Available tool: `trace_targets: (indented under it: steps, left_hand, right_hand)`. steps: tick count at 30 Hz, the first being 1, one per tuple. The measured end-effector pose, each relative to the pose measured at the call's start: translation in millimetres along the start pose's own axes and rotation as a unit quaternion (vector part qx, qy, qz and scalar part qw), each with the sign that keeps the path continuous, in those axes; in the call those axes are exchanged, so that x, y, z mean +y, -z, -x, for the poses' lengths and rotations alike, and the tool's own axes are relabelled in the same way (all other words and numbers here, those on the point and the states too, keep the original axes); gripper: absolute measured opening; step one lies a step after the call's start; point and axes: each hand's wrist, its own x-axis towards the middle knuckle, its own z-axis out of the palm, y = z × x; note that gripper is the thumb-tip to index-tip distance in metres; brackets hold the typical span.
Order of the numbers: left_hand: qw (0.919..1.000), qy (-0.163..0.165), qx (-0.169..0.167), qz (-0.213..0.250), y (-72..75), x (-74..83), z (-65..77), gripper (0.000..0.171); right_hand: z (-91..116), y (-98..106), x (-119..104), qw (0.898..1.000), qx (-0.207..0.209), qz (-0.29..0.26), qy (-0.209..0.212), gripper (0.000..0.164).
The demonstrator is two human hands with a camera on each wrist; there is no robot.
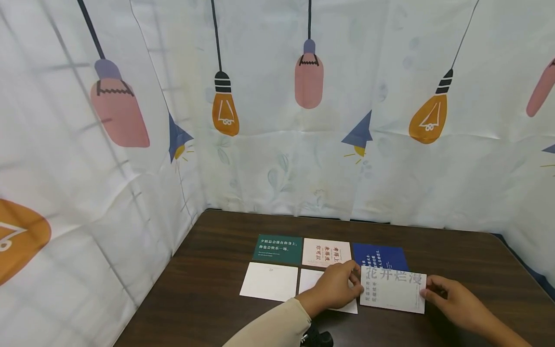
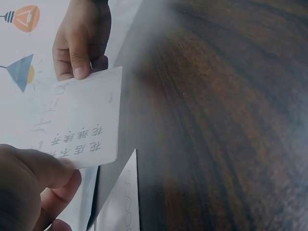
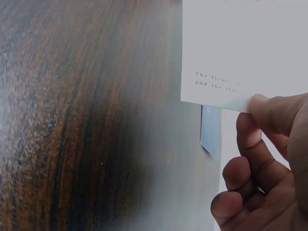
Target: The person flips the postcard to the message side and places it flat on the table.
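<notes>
Both hands hold one white card (image 1: pixel 392 294) with grey Chinese lettering, raised over the table's right half. My left hand (image 1: pixel 336 285) pinches its left edge between thumb and fingers. At the opposite edge, my right hand (image 1: pixel 453 301) pinches it the same way; the right wrist view shows the thumb (image 3: pixel 274 113) on a corner near small English print. Behind the held card, a blue card (image 1: pixel 381 255) lies partly covered in the head view. Under my left forearm and hand, another white card (image 1: pixel 310 279) is mostly hidden.
A green card (image 1: pixel 277 249), a pinkish card (image 1: pixel 326 252) and a blank-looking white card (image 1: pixel 269 282) lie in rows on the dark wooden table (image 1: pixel 204 270). A black object (image 1: pixel 318 337) sits by the left sleeve. A lamp-print curtain (image 1: pixel 269 168) hangs behind the table.
</notes>
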Motion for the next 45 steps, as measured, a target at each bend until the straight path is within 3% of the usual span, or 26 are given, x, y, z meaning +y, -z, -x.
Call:
trace_targets:
  steps: [3, 9, 18, 31, 35, 40, 45]
  left_hand:
    - [0.9998, -0.016, 0.009, -0.013, 0.5, -1.2, 0.4, 0.01]
    - [0.999, -0.036, 0.018, -0.017, 1.7, -3.9, 0.5, 0.007]
    - [0.9993, -0.025, 0.024, -0.016, 2.1, -3.5, -1.0, 0.011]
    - [0.9985, -0.038, 0.037, -0.016, 2.5, -4.2, -0.2, 0.005]
    - [0.9979, -0.052, 0.034, -0.014, 1.8, -5.9, -0.2, 0.006]
    - [0.9956, -0.083, 0.038, -0.024, 1.7, -7.2, 0.0, 0.007]
    - [0.9944, -0.094, 0.04, -0.027, 1.9, -8.0, 0.3, 0.01]
  right_hand:
    - [0.6, 1.0, 0.8, 1.0, 0.002, -0.001, 0.003, 0.029]
    - [1.7, 2.4, 0.3, 1.0, 0.007, -0.007, 0.021, 0.025]
    - [2.0, 3.4, -1.9, 1.0, 0.012, -0.014, 0.023, 0.021]
    - [5.1, 5.4, -0.4, 0.999, 0.01, -0.017, 0.05, 0.018]
    - [6.6, 6.0, 3.2, 0.998, 0.012, -0.003, 0.054, 0.02]
    - [6.9, 4.1, 10.3, 0.996, 0.023, 0.012, 0.09, 0.018]
    - [7.4, 4.5, 15.5, 0.994, 0.021, 0.008, 0.109, 0.026]
